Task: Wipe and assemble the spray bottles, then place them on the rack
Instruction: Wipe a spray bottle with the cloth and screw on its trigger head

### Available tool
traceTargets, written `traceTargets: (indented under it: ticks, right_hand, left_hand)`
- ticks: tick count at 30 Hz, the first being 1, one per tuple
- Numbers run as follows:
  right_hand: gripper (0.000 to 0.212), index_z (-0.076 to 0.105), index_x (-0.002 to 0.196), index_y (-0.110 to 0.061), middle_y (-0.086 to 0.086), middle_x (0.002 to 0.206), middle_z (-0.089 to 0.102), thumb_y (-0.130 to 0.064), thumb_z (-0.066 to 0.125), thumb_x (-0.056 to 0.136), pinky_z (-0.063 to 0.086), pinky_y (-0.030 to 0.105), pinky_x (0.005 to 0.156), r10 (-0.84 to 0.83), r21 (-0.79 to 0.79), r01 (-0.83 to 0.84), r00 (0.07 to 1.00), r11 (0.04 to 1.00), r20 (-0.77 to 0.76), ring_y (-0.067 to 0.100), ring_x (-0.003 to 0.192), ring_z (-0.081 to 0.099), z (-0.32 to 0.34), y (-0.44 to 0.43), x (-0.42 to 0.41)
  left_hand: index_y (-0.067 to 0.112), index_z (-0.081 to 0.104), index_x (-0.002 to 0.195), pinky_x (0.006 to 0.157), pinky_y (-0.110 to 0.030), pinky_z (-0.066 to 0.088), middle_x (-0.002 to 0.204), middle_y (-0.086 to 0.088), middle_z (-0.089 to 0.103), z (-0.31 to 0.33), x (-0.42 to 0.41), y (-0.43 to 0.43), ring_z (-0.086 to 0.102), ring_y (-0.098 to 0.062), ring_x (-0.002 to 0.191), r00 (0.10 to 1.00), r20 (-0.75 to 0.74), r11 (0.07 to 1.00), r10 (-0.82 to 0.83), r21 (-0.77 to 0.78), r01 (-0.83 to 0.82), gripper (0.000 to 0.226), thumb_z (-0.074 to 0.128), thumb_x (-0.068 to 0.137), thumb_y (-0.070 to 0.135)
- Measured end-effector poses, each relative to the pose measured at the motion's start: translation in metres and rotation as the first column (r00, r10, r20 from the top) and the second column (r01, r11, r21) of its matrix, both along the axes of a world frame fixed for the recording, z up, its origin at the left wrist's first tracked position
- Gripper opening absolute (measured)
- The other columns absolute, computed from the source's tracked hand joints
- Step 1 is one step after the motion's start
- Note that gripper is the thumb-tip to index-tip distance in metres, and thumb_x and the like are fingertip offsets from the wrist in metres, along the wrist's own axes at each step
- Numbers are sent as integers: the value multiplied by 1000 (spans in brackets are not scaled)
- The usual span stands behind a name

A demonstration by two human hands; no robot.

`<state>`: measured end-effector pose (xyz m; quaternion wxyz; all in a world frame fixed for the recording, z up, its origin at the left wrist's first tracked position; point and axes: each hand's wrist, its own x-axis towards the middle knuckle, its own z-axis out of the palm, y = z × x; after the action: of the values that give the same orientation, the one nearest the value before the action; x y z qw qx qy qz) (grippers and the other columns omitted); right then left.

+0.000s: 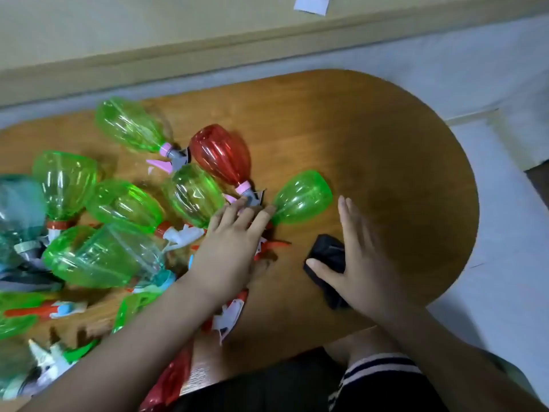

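A green bottle body lies on its side near the middle of the wooden table, neck pointing left. My left hand lies flat with fingers spread at that neck, its fingertips touching it and a red-and-white trigger head partly hidden beneath. A red bottle with a pink collar lies just behind. My right hand hovers open over a black cloth, thumb touching the cloth's left edge. No rack is in view.
Several green bottles and a teal one are heaped on the table's left half with loose white, red and blue trigger heads. Another red bottle lies at the near edge by my lap. Pale floor surrounds the table.
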<state>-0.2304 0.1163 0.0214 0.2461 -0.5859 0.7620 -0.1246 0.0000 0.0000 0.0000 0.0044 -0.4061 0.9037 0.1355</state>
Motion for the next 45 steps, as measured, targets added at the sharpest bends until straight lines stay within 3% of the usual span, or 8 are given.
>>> traceTargets:
  ticks: [9,17,25,32,35,39,42,45]
  right_hand:
    - [120,-24,158,-58,-32,169,-23,-81,65,81,13,36,125,88,-171,-90,996,981,-16,-2,159,-15,-44,40,-7]
    - [71,44,159,-33,-2,169,31,-58,66,95,33,45,120,82,-326,-169,961,930,-264,24,152,30,-79,88,7]
    - [60,47,157,-23,1,142,56,-33,63,100,47,49,103,11,-397,-116,966,911,-257,31,128,50,-93,83,4]
    - [48,63,144,-27,0,126,55,-25,66,96,46,48,100,-23,-457,-76,978,886,-206,29,118,49,-104,74,-4]
    - [45,64,141,-28,-2,126,54,-26,66,96,45,47,100,-33,-478,-71,978,876,-204,28,117,48,-108,74,-3]
    - [36,67,129,-27,0,127,51,-24,68,93,44,45,99,-63,-499,-34,982,866,-177,28,118,48,-107,73,-3]
    - [37,68,128,-27,2,140,50,-19,69,92,44,45,104,-77,-521,-2,988,854,-130,29,124,46,-108,72,-3]
    - [32,71,122,-22,1,121,61,-9,64,93,51,43,88,-67,-551,0,993,835,-101,29,111,53,-103,70,-3]
  left_hand:
    - [29,19,163,119,-47,32,122,0,67,-12,-5,9,55,-32,125,993,84,945,-79,-310,102,106,82,81,51]
    - [31,16,157,103,-50,42,107,-5,72,-18,-13,24,66,-40,107,993,112,979,33,-203,-10,85,65,93,57]
    - [30,22,159,107,-53,37,117,0,72,-6,-26,70,61,-36,119,986,165,993,-12,-117,32,80,61,97,63]
    - [25,50,144,82,-38,55,97,6,76,10,-31,56,67,-24,95,1000,24,991,13,-137,-10,57,73,93,38]
    - [20,62,134,88,-36,53,109,-1,62,19,-33,39,64,-24,102,995,-101,979,12,-203,-32,50,80,88,28]
    - [27,47,150,112,-44,41,144,-9,42,25,-45,23,41,-31,136,977,-205,981,55,-172,-91,76,85,86,39]
    - [32,30,162,120,-52,37,164,-8,28,28,-54,12,29,-35,151,985,-145,993,92,-58,-101,97,85,84,52]
    - [33,23,165,121,-54,38,168,-9,30,27,-58,5,32,-36,153,995,-11,995,97,-6,-97,110,87,79,58]
